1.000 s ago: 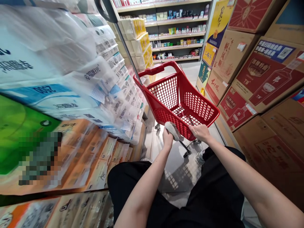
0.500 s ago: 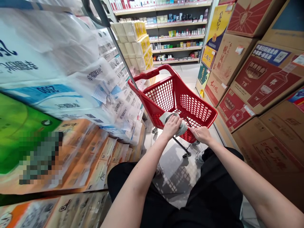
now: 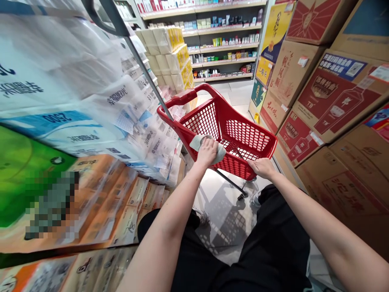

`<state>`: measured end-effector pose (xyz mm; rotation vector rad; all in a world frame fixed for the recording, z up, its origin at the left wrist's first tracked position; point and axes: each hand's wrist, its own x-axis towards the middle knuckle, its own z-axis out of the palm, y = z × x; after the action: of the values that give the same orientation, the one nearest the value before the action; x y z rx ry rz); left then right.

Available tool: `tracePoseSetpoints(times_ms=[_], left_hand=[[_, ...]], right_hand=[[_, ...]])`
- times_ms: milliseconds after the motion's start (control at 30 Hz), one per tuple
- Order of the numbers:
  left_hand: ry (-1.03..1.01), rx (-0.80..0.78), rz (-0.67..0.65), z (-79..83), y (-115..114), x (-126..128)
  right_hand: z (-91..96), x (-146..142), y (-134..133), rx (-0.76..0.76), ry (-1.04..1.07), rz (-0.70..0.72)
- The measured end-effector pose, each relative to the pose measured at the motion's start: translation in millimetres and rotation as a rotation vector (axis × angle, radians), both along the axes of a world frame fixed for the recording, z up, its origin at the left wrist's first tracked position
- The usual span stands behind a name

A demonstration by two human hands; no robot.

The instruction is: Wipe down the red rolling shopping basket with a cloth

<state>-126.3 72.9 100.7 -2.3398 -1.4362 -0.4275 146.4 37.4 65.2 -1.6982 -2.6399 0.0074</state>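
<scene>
A small red shopping cart (image 3: 243, 140) with a mesh basket stands in the aisle in front of me. My left hand (image 3: 207, 151) presses a grey cloth (image 3: 196, 141) against the basket's near left rim, fingers closed over it. My right hand (image 3: 261, 167) grips the basket's near front rim. The cart's red handle (image 3: 182, 97) is on the far left side. My black trousers fill the bottom of the view.
Plastic-wrapped tissue packs (image 3: 91, 121) are stacked high on my left. Red and brown cardboard boxes (image 3: 328, 101) are piled along the right. Shelves of small bottles (image 3: 225, 40) close the aisle's far end. The tiled floor (image 3: 225, 215) shows under the cart.
My left hand has moved the cloth up from the basket's lower front edge onto the left rim. The cart has swung slightly left. My right hand stays on the front rim.
</scene>
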Motion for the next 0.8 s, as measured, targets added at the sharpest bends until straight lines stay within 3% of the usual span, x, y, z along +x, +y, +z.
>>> tracePoseSetpoints(times_ms=[167, 300, 433, 600, 800], left_hand=[[-0.011, -0.040, -0.082, -18.5, -26, 66], [-0.017, -0.040, -0.088, -17.6, -35, 83], [-0.012, -0.040, -0.089, -14.0, -33, 81], [0.008, -0.039, -0.126, -15.2, -27, 72], [-0.004, -0.012, -0.068, -2.4, -7, 17]], right_hand=[[7.7, -6, 3, -0.049, -0.015, -0.045], [13.7, -23, -1, -0.055, 0.091, -0.250], [15.9, -36, -3, -0.037, 0.178, -0.428], [12.7, -32, -2, -0.009, 0.162, -0.420], [8.4, -22, 4, 0.038, 0.133, -0.359]])
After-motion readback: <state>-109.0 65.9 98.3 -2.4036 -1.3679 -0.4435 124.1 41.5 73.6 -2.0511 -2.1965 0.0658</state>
